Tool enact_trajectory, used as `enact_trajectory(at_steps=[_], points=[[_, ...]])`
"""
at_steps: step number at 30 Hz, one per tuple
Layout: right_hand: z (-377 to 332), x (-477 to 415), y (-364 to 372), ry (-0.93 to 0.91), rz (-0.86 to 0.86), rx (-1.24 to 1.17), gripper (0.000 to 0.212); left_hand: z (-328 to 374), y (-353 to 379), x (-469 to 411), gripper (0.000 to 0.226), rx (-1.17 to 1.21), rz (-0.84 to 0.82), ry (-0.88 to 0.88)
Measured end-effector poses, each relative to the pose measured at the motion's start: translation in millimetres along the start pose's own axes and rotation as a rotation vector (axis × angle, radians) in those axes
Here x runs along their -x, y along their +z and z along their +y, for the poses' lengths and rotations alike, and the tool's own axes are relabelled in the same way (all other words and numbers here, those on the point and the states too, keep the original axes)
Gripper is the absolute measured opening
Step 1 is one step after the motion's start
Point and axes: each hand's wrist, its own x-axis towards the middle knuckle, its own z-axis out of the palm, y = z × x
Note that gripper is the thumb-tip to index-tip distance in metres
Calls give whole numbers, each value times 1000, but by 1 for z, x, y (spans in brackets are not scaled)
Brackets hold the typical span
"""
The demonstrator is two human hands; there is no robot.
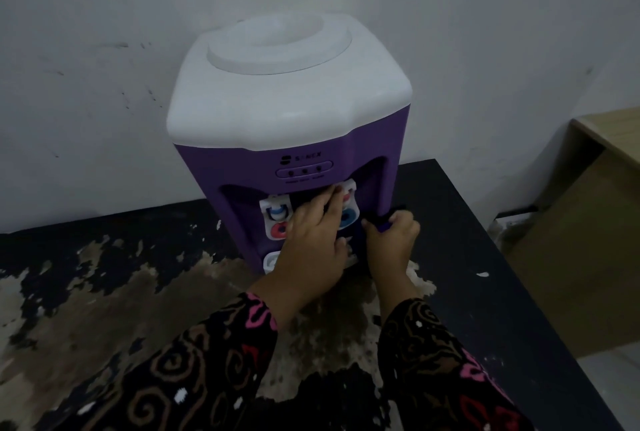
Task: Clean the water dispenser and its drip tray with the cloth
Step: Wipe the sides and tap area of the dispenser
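Note:
A water dispenser [287, 112] with a white top and purple body stands on the black table against the wall. My left hand [317, 240] reaches into its tap recess, fingers stretched out and touching between the left tap [275, 214] and the right tap [348, 209]. This hand hides most of the white drip tray [272, 261] below. My right hand [393, 236] is curled round a dark cloth [375, 219] at the dispenser's lower right front edge. Only a small bunch of cloth shows.
The black table [485, 257] has a badly peeled, worn surface in front of the dispenser, and its right edge drops off near a light wooden desk [609, 139]. A scuffed white wall [86, 84] stands directly behind the dispenser.

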Motion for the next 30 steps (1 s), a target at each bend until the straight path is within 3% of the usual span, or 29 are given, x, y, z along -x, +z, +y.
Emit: enact_trajectory(at_steps=[4,9,12,17,22,26,30], points=[[-15,7,-8,108,17,-19,27,-5,-5,9,72,-1,-9,1],[-57,37,-9,-276,86,-241,25,-13,-10,18,68,-26,36,-15],[-67,38,0,-451,35,-137,23,-15,-13,20,69,-15,60,-24],[-64,25,1,-289,69,-23,30,-27,-17,28,64,0,167,-48],[-69,57,13,-528,42,74,16,-39,-21,39,65,1,224,-102],[-80,47,9,-205,45,-216,29,-44,-28,45,63,31,350,-172],[-84,57,24,-202,100,-260,25,-45,-37,48,72,250,530,-335]])
